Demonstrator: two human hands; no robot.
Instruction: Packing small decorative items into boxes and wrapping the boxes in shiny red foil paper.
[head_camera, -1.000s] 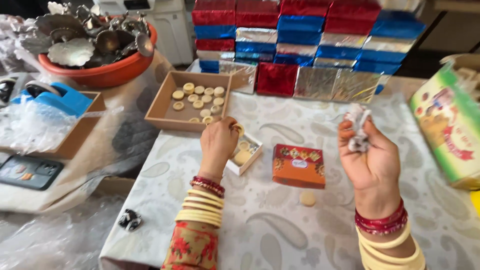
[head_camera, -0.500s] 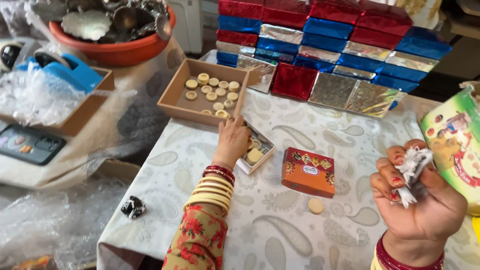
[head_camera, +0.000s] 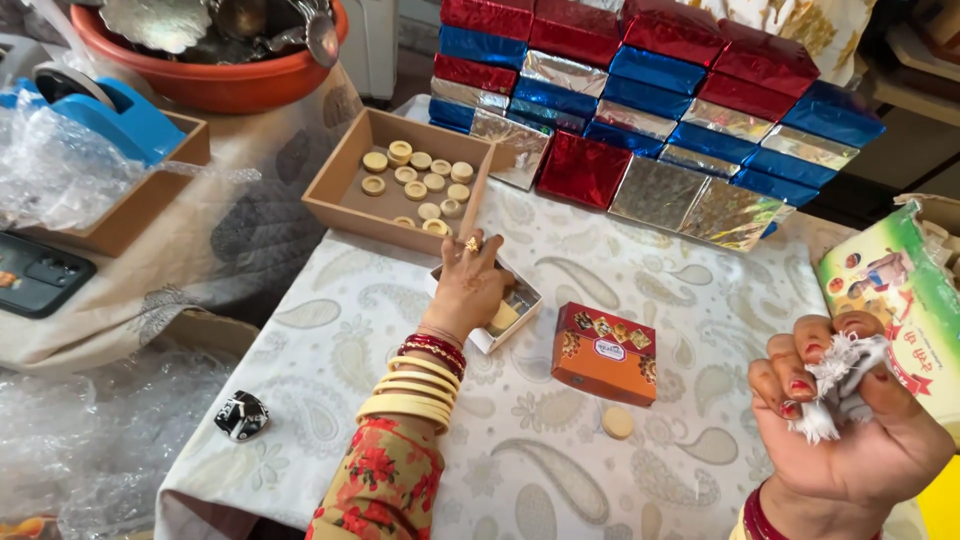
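On the paisley tablecloth (head_camera: 620, 270), a small open box (head_camera: 505, 310) at centre is covered by the left hand (head_camera: 468, 290), fingers spread; white wicks (head_camera: 835, 385) are gripped in the right hand (head_camera: 850, 430), lower right.

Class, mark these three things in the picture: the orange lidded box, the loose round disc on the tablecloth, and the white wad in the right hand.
orange box (head_camera: 604, 352), head view, middle of its lid.
round disc (head_camera: 618, 422), head view, its flat top.
white wad (head_camera: 836, 384), head view, the part showing above the fingers.
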